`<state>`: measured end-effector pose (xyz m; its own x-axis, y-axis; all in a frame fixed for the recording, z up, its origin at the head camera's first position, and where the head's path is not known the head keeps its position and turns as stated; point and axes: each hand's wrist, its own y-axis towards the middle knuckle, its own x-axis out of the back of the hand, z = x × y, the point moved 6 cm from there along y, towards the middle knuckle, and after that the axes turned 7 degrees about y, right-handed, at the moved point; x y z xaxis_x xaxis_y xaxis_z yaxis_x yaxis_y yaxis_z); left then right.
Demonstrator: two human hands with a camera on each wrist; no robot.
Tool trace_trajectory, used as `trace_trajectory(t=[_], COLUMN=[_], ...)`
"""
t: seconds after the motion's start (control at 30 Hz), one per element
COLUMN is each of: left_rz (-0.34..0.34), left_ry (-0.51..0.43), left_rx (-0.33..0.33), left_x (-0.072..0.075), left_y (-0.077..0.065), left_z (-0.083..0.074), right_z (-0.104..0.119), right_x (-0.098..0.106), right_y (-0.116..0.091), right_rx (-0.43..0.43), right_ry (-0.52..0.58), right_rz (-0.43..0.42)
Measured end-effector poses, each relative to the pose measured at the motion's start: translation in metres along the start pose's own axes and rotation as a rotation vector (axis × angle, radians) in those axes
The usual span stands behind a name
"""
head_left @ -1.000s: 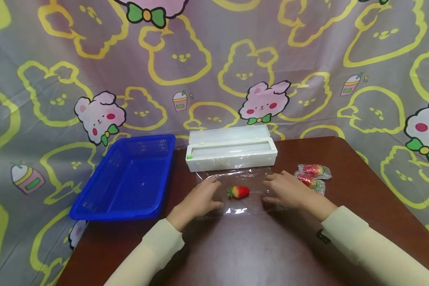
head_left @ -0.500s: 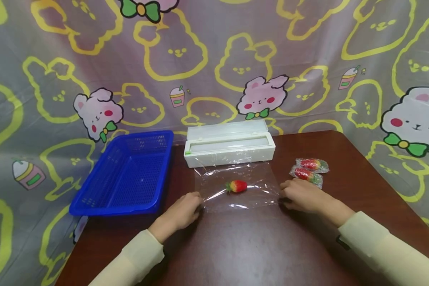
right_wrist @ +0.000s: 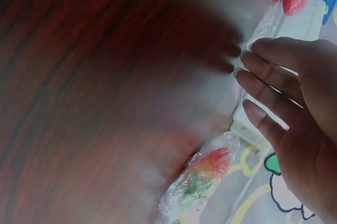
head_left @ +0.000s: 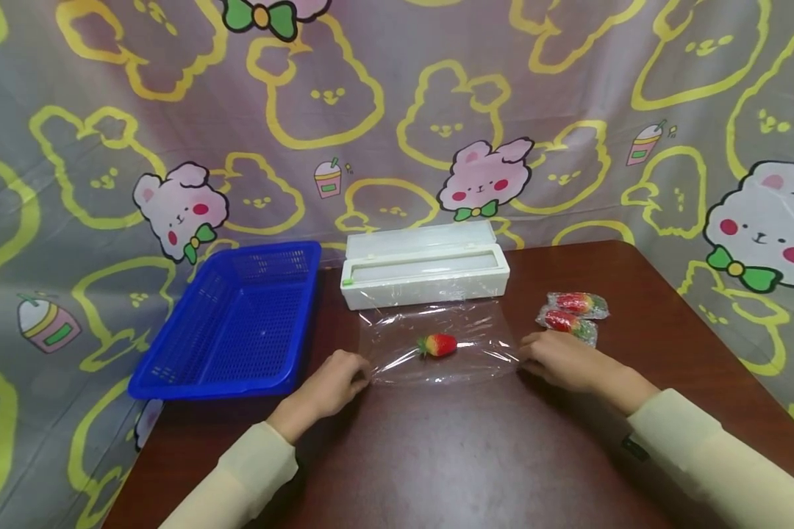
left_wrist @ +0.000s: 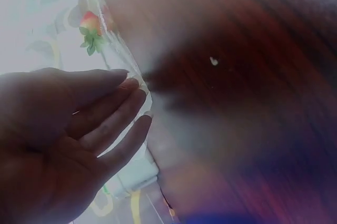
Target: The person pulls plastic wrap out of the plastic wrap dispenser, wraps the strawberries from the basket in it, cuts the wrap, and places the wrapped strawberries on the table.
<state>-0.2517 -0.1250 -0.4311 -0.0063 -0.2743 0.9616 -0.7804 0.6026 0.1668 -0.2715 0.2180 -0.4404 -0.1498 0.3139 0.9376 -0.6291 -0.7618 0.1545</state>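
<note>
A sheet of clear cling film (head_left: 397,371) lies spread on the table in front of a white cling film dispenser box (head_left: 430,288). On the film rests a bare red strawberry (head_left: 440,344), its leaves pointing left. At the near left corner my left hand (head_left: 327,383) pinches the film's edge between thumb and fingertips. My right hand (head_left: 565,361) pinches the opposite corner; in the right wrist view its thumb and index fingertip meet on the film, the other fingers nearly straight. Just behind the right hand are two film-wrapped strawberries (head_left: 577,303).
A blue plastic basket (head_left: 291,367) stands at the left of the brown wooden table (head_left: 450,455). The box has its lid (head_left: 420,239) raised and a small green piece (head_left: 348,282) at its left end. A patterned curtain (head_left: 370,95) hangs behind.
From above the film, both hands have moved apart and down to its near corners and taken hold of them. Over the last half second, the left hand has turned slightly and the near edge has lifted a little.
</note>
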Motion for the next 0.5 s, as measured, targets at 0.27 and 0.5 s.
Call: trace_trajectory(t=[0.27, 0.5], left_rz=[-0.020, -0.085], left_ry=[-0.033, -0.030], left_rx=[0.036, 0.067], left_x=[0.0017, 0.0047], left_y=[0.0010, -0.0001], left_z=[0.0048, 0.0055], right_z=[-0.0035, -0.0037], right_x=[0.0021, 0.0064], right_y=[-0.0008, -0.0033], right_rx=[-0.020, -0.001], right_ry=[0.045, 0.085], right_rz=[-0.010, -0.065])
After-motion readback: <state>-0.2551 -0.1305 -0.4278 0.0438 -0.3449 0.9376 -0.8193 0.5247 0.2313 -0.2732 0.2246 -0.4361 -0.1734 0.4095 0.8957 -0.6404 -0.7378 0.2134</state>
